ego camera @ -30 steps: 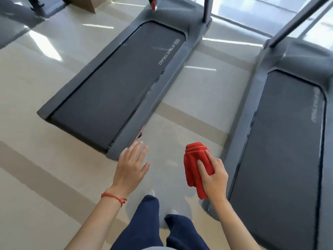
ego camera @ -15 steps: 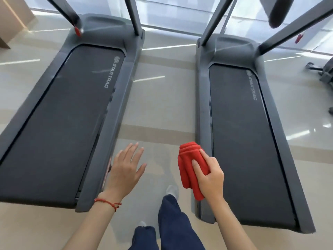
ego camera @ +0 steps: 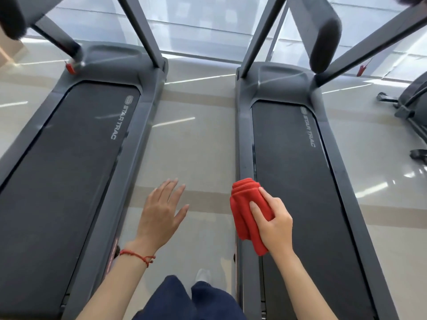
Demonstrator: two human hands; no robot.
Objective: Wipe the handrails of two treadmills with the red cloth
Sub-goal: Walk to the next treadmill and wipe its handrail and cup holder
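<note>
Two dark grey treadmills lie side by side, the left treadmill [ego camera: 69, 158] and the right treadmill [ego camera: 291, 172]. I stand on the floor strip between them. My right hand [ego camera: 275, 225] holds a folded red cloth [ego camera: 247, 211] over the right treadmill's left side rail. My left hand [ego camera: 161, 211] is empty, fingers spread, above the floor. A padded handrail end [ego camera: 323, 35] of the right treadmill juts in at the top right. Another padded handrail end [ego camera: 11, 17] shows at the top left corner. Grey uprights [ego camera: 143, 31] rise from both decks.
Shiny beige floor tiles [ego camera: 196, 146] run between the treadmills. Another exercise machine [ego camera: 411, 102] stands at the right edge. Windows line the far side. Red safety clips [ego camera: 70, 68] hang near the decks' front ends. My legs and a shoe [ego camera: 203, 276] show at the bottom.
The view has swung right and upward, so both treadmills now lie straight ahead and the handrail ends have come into view. My hands keep the same pose, cloth still held.
</note>
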